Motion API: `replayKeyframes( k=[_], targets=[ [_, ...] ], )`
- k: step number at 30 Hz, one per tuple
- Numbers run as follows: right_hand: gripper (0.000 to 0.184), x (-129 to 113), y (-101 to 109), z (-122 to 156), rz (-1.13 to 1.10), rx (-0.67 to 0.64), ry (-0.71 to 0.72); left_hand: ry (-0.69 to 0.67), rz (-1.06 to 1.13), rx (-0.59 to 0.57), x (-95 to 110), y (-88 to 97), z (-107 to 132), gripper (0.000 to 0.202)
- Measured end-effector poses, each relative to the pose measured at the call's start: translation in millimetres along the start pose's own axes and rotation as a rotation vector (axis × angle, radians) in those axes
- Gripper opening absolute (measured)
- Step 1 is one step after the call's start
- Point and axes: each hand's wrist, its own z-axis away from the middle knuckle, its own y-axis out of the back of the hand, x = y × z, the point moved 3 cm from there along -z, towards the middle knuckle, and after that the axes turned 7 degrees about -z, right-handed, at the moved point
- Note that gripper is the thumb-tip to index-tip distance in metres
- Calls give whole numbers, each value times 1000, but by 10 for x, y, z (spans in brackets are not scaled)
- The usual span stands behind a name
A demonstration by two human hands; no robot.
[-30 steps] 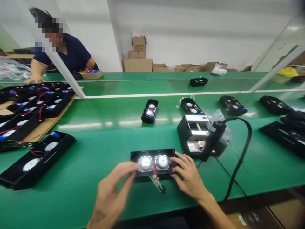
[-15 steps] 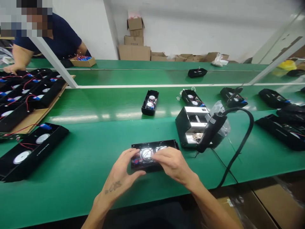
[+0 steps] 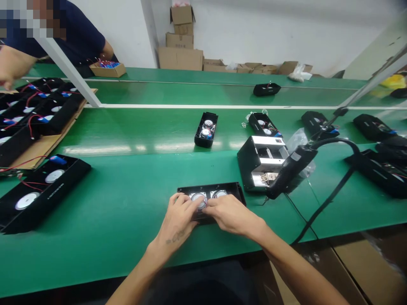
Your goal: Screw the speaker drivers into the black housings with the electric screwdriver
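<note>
A black speaker housing (image 3: 235,191) lies on the green bench in front of me, with two round silver-and-white speaker drivers in it. My left hand (image 3: 181,214) is closed over the housing's left end, its fingers reaching across to the left driver (image 3: 199,200) and its thumb near the front edge. My right hand (image 3: 230,214) is in a pinch between the two drivers, its fingertips close to those of the left; what they hold is hidden. Part of the right driver (image 3: 219,194) shows behind the right hand.
A black electric screwdriver (image 3: 291,171) hangs by a screw feeder (image 3: 260,163) at right. Another speaker housing (image 3: 206,129) lies beyond, several more at right. At left are a housing (image 3: 44,190) and a filled cardboard tray (image 3: 47,142). A co-worker's arm (image 3: 15,61) is at upper left.
My left hand has moved right and closed in from a spread pose, its fingers now over the left driver. The right hand stays pinched there. The co-worker's hand has lifted from the tray.
</note>
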Motion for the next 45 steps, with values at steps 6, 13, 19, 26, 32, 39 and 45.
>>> replayKeyframes(
  k=[6,13,19,26,32,39,45],
  targets=[
    [19,-21,-58,79,-107,50,17,-22,75,77,-9,-10,29,58],
    [24,-32,-189,-12,-162,54,-37,42,108,-21,-90,-39,-55,41],
    [25,-22,116,-140,-52,72,-149,158,259,-275,-368,61,-493,68],
    [37,250,428,-374,-185,43,-193,262,407,-479,-596,162,-836,68],
    [35,357,356,-484,-361,21,-176,254,421,-507,-587,178,-870,63],
    [33,407,306,-513,-362,39,-195,301,490,-554,-597,200,-908,67],
    [26,411,365,-558,-378,50,-203,331,508,-578,-620,200,-967,63]
  ],
)
